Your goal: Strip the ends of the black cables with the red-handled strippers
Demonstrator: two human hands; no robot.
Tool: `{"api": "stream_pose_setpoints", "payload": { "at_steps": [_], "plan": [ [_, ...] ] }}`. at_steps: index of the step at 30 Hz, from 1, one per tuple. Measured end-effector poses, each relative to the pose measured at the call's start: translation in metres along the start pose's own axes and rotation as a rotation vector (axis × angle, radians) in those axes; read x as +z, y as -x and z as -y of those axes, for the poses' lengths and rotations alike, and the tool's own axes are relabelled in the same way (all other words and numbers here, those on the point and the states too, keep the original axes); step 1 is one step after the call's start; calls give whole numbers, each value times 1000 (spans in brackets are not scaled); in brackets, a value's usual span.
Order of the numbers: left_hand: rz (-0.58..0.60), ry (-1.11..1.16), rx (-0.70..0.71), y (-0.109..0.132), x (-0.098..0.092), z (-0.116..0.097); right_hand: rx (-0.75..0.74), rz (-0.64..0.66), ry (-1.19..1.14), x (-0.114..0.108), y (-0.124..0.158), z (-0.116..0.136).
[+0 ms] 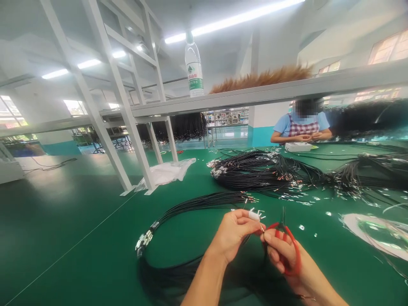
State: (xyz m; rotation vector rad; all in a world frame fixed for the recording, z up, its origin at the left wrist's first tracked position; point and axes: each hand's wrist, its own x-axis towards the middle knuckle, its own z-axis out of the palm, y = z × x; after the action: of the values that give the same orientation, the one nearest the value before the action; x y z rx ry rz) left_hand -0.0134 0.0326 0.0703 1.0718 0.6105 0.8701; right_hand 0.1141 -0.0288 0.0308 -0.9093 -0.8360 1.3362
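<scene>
My left hand (234, 231) is closed in a pinch on the end of a black cable, whose thin stripped wires (260, 214) fan out past the fingers. Something white, perhaps tape, sits at its fingertips. Red-handled scissors (297, 257) hang in my right hand (280, 246), the dark blades pointing away from me. The right thumb and forefinger meet the left fingertips at a small wire. Around my forearms curves a bundle of black cables (191, 203), with silvery connectors (145, 241) at its left bend.
A large heap of black cables (248, 170) lies across the green table (95, 259), with white scraps scattered nearby. A plastic bag (170, 173) lies by the rack legs (127, 140). A water bottle (194, 68) stands on the shelf (229, 98). A person in a checked apron (304, 127) works opposite.
</scene>
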Motion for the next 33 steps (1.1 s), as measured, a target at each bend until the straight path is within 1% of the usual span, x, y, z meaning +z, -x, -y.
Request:
{"api": "stream_pose_setpoints", "payload": {
  "at_steps": [2,3,5,7,8,10,13,15,16,17,19,21,22,24,27,29,31,33],
  "plan": [
    [15,47,-3,-3,-1,4,1,3,-31,-2,-1,-2],
    [1,22,13,-4,0,7,0,-13,-38,-2,-1,-2],
    [-75,-152,100,-4,4,11,-5,-73,-21,-3,-2,-3],
    [-164,-411,226,-2,9,13,-10,-140,28,-2,-3,-2],
    [-191,-520,280,-1,12,14,-9,-165,57,-2,-3,-2],
    [-201,-638,346,2,15,13,-14,-197,109,-1,-4,-2],
    [-152,-700,361,5,17,12,-45,-276,170,-4,-6,-2],
    [-105,-731,339,6,17,11,-71,-342,213,-7,-7,-1],
    [-101,-748,318,6,16,11,-81,-366,238,-9,-8,0],
    [-119,-765,289,5,15,11,-88,-379,264,-10,-8,1],
    [-201,-803,244,3,12,10,-92,-367,317,-10,-8,2],
    [-266,-807,250,1,6,9,-99,-333,361,-9,-8,1],
    [-266,-778,266,0,4,8,-104,-314,381,-8,-8,0],
    [-196,-670,287,-1,0,5,-113,-278,418,-7,-8,-2],
    [-68,-554,232,1,0,1,-122,-222,471,-7,-6,-3],
    [-23,-558,210,3,1,-2,-127,-190,499,-7,-4,-1],
    [17,-590,222,6,2,-6,-137,-161,542,-7,-3,1],
    [44,-635,241,8,2,-8,-189,-141,643,-7,-2,2]
  ]
}}
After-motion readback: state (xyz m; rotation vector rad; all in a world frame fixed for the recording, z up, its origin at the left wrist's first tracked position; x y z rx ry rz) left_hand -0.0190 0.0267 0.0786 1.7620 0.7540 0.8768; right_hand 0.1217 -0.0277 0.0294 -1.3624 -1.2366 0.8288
